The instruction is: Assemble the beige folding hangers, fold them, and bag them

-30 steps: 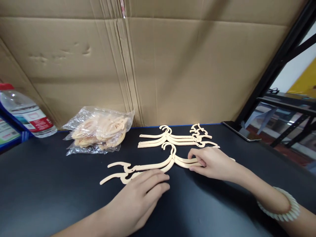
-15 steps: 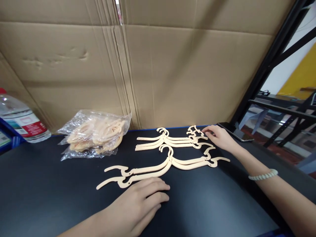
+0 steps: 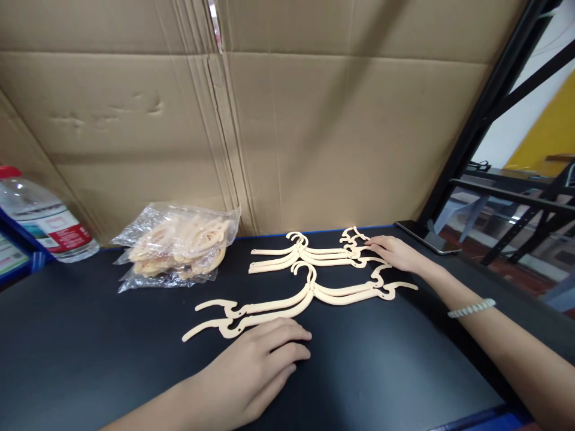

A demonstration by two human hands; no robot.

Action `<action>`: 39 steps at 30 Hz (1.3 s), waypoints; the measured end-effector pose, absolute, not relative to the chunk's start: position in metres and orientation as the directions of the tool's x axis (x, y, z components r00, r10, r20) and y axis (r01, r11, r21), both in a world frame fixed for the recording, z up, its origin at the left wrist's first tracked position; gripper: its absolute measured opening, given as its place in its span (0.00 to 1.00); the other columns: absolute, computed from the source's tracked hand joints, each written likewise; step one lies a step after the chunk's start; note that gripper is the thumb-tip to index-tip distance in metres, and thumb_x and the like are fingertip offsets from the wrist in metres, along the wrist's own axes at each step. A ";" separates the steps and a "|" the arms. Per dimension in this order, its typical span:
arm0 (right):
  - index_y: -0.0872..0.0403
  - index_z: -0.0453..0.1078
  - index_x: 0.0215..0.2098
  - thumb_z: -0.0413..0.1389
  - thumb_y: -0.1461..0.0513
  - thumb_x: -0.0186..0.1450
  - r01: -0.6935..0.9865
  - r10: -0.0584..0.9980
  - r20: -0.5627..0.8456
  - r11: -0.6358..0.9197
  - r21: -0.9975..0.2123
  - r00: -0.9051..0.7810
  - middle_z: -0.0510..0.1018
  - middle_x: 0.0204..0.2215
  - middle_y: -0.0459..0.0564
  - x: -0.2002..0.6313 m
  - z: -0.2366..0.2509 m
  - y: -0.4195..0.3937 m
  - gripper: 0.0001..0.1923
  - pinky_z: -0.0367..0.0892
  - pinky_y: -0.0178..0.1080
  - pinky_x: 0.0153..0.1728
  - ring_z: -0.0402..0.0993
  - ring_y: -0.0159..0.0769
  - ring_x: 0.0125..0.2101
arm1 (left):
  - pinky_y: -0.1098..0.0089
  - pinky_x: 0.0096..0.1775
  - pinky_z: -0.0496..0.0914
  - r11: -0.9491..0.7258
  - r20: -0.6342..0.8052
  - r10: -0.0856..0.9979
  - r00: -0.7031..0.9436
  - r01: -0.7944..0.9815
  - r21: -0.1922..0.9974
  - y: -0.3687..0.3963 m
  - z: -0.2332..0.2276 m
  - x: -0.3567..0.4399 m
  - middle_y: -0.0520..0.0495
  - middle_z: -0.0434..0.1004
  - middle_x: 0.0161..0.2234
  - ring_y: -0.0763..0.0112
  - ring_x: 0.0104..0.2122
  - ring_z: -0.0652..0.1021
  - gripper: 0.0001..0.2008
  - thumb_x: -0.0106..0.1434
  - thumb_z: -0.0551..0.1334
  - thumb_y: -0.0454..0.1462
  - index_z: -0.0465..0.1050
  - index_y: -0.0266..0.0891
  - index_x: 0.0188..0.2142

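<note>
Several cream plastic folding hangers lie flat on a black table. The front pair of hangers is spread wide, with curved end pieces at both sides. Just below its left arm my left hand rests palm down, fingers loosely stretched and holding nothing. Behind is another pair of hangers, whose left arms have no end pieces. At the right end of that pair, my right hand pinches the tip of a small curved hanger end piece between thumb and fingers. The fingertips partly hide the contact.
A clear plastic bag of cream hanger parts stands at the back left. Beyond it is a bottle with a red cap. A phone lies at the back right. Cardboard walls the rear; a black metal frame rises at right.
My right hand has moved slightly left and its fingers have closed on the end piece's tip. My left hand has stayed in place; the view has shifted slightly.
</note>
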State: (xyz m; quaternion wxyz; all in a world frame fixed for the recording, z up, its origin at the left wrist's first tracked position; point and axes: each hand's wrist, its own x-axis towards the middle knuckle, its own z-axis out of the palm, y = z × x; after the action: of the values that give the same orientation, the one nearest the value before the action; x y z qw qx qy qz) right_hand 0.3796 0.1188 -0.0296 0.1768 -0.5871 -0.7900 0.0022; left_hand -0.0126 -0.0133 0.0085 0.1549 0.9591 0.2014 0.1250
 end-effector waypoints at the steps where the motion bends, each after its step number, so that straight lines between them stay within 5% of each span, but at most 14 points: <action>1: 0.55 0.74 0.44 0.43 0.59 0.68 0.933 0.933 0.274 0.295 -0.204 -0.235 0.78 0.46 0.55 0.381 -0.029 0.119 0.19 0.65 0.44 0.51 0.73 0.44 0.48 | 0.64 0.54 0.67 -0.869 0.175 0.426 0.888 0.348 0.351 -0.013 0.009 -0.012 0.43 0.71 0.53 0.62 0.52 0.71 0.17 0.65 0.51 0.28 0.68 0.41 0.50; 9: 0.57 0.77 0.39 0.48 0.68 0.62 0.975 0.952 0.289 0.154 -0.158 -0.103 0.80 0.42 0.56 0.394 -0.026 0.122 0.15 0.67 0.42 0.48 0.76 0.46 0.44 | 0.64 0.55 0.66 -0.867 0.161 0.428 0.889 0.353 0.352 -0.012 0.009 -0.013 0.43 0.70 0.54 0.62 0.53 0.71 0.17 0.65 0.51 0.29 0.68 0.42 0.51; 15: 0.55 0.78 0.31 0.54 0.69 0.56 0.976 0.944 0.331 0.073 -0.206 -0.001 0.82 0.27 0.50 0.402 -0.022 0.120 0.11 0.71 0.36 0.34 0.78 0.39 0.29 | 0.65 0.55 0.66 -0.865 0.150 0.433 0.889 0.363 0.346 -0.012 0.008 -0.012 0.44 0.70 0.54 0.63 0.53 0.70 0.16 0.66 0.51 0.30 0.68 0.42 0.50; 24: 0.55 0.75 0.26 0.54 0.70 0.51 0.916 0.868 0.471 0.050 -0.399 0.157 0.81 0.24 0.48 0.403 -0.015 0.114 0.09 0.72 0.33 0.31 0.78 0.36 0.26 | 0.63 0.55 0.66 -0.848 0.176 0.448 0.877 0.355 0.393 -0.013 0.010 -0.011 0.44 0.71 0.53 0.64 0.53 0.71 0.15 0.66 0.51 0.29 0.69 0.42 0.49; 28: 0.55 0.74 0.30 0.54 0.67 0.55 0.859 0.799 0.538 0.056 -0.508 0.266 0.81 0.28 0.51 0.393 -0.003 0.105 0.07 0.73 0.35 0.34 0.79 0.38 0.30 | 0.63 0.55 0.65 -0.756 0.193 0.540 0.820 0.371 0.539 -0.017 0.008 -0.010 0.46 0.73 0.51 0.65 0.52 0.71 0.14 0.66 0.53 0.31 0.69 0.43 0.49; 31: 0.55 0.73 0.32 0.57 0.64 0.55 0.681 0.766 0.546 0.200 -0.705 0.340 0.80 0.29 0.51 0.364 0.008 0.093 0.07 0.73 0.37 0.36 0.79 0.39 0.32 | 0.62 0.53 0.67 -0.611 0.192 0.677 0.711 0.397 0.685 -0.021 0.005 -0.005 0.46 0.75 0.48 0.65 0.49 0.74 0.12 0.65 0.56 0.34 0.70 0.44 0.47; 35: 0.55 0.71 0.31 0.63 0.60 0.53 0.320 0.872 0.469 0.408 -0.855 0.139 0.77 0.26 0.48 0.294 0.013 0.062 0.09 0.74 0.38 0.32 0.77 0.37 0.29 | 0.62 0.45 0.72 -0.228 0.059 0.810 0.583 0.220 0.949 -0.025 0.000 0.005 0.43 0.76 0.43 0.66 0.41 0.77 0.13 0.63 0.59 0.37 0.69 0.40 0.47; 39: 0.54 0.70 0.31 0.61 0.60 0.57 0.067 0.874 0.409 0.439 -0.896 -0.262 0.76 0.29 0.47 0.225 0.008 0.017 0.06 0.73 0.38 0.35 0.75 0.35 0.32 | 0.66 0.37 0.73 0.053 -0.055 0.881 0.469 0.019 0.998 -0.028 0.001 0.013 0.44 0.74 0.41 0.68 0.34 0.78 0.19 0.60 0.64 0.41 0.67 0.39 0.49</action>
State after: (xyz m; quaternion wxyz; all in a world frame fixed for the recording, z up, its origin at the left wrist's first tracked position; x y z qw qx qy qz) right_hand 0.2254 0.0166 0.0082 0.5007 -0.3439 -0.6846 0.4029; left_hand 0.0129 -0.0276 0.0011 0.6183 0.5935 0.3794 0.3485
